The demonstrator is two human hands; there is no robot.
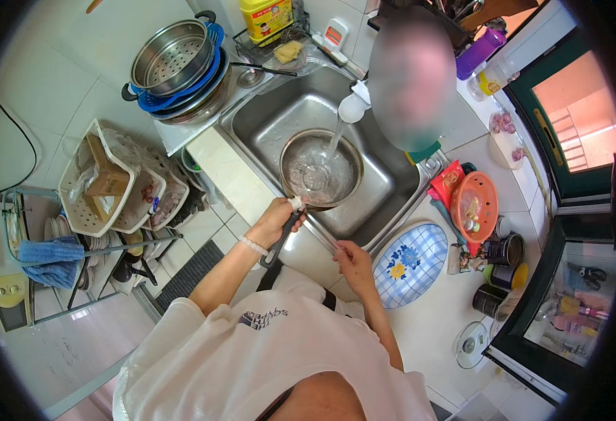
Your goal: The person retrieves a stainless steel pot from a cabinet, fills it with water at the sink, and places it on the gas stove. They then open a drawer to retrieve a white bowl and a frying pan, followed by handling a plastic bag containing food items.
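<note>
A metal pot (321,168) sits tilted in the stainless steel sink (308,113), with water running into it from the white-ended faucet (352,108). My left hand (279,221), wearing a pale bead bracelet, grips the pot's black handle (285,237) near the front rim of the sink. A small white lump, of unclear kind, shows at the fingertips by the pot's edge. My right hand (354,263) is at the sink's front edge with its fingers curled; whether something thin is between them cannot be told. Right of it lies a blue checked oval tray (412,263) with flowers.
Stacked steamer and colanders (171,58) stand left of the sink, a black handle reaching over its rim. An orange basket (474,202), jars (505,250) and a glass lid (471,344) are on the right counter. White baskets (97,184) stand on a rack at left. A blurred patch hides the sink's back right.
</note>
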